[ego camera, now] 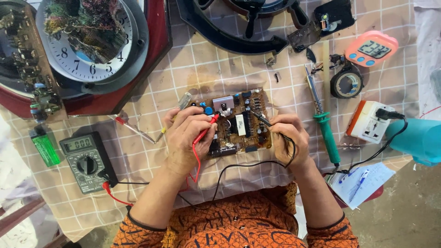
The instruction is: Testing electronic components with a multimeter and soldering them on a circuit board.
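Hands press red, black probes [206, 129] onto circuit board [239, 124].

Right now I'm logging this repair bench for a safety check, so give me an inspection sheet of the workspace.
Surface: checked cloth covers the table.
Job's things: brown circuit board lies flat; multimeter at the left.
Clutter: wall clock, green lighter, soldering iron, tape roll, pink timer, screwdriver, papers with a pen.
Grips: left hand holds the red probe on the board; right hand holds the black probe on it.
Cables: red and black leads run from the meter across the table edge; black cord plugged into socket adapter.
Surroundings: bare floor at lower right.
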